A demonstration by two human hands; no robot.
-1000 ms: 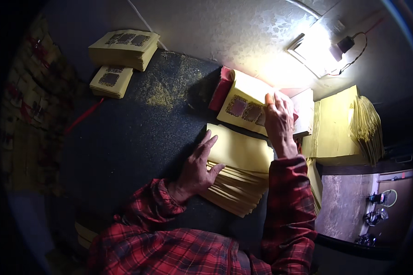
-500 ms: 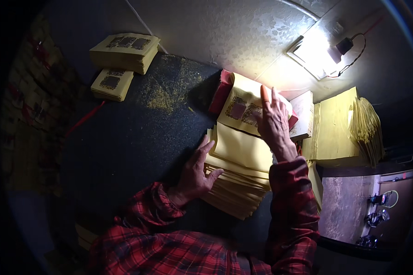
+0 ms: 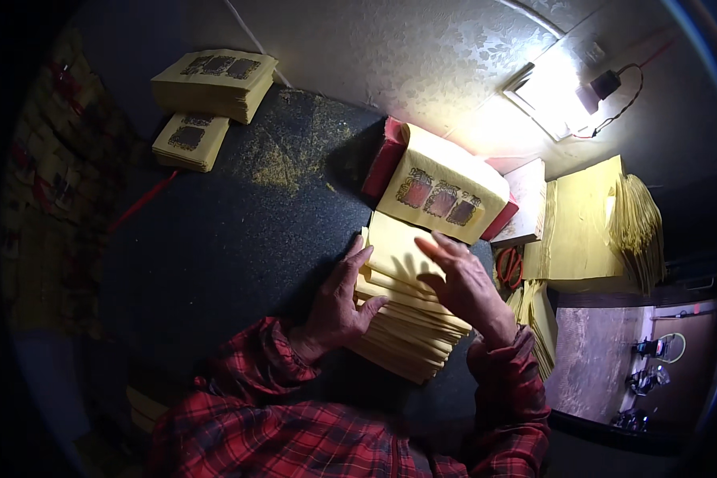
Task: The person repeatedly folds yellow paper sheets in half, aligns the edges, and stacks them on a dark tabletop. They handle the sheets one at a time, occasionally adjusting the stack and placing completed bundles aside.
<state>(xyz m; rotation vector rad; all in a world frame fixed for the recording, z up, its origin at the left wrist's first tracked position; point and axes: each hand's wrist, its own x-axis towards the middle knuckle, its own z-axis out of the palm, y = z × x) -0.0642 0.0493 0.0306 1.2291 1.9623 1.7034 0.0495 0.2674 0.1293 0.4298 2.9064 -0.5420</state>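
Note:
A thick stack of folded yellow paper sheets (image 3: 406, 342) lies fanned out in front of me. My left hand (image 3: 340, 301) rests at the stack's left edge, thumb on the sheets and fingers spread along the side. Over the top sheets hovers my right hand (image 3: 472, 288), its fingers apart and holding nothing; one fingertip looks orange. Just beyond, a printed yellow sheet (image 3: 410, 155) with several dark framed panels lies curved over a red block (image 3: 384, 159).
Bundles of printed yellow paper (image 3: 207, 99) stand at the back left, a red ribbon (image 3: 147, 201) beside them. On the right are red-handled scissors (image 3: 509, 266), a white box (image 3: 524, 195) and a large yellow paper stack (image 3: 585, 227). A bright lamp (image 3: 562, 99) hangs by the wall.
My right hand has drawn back toward me from the printed sheet to above the folded stack, uncovering the sheet's panels and the scissors. My left hand has stayed in place.

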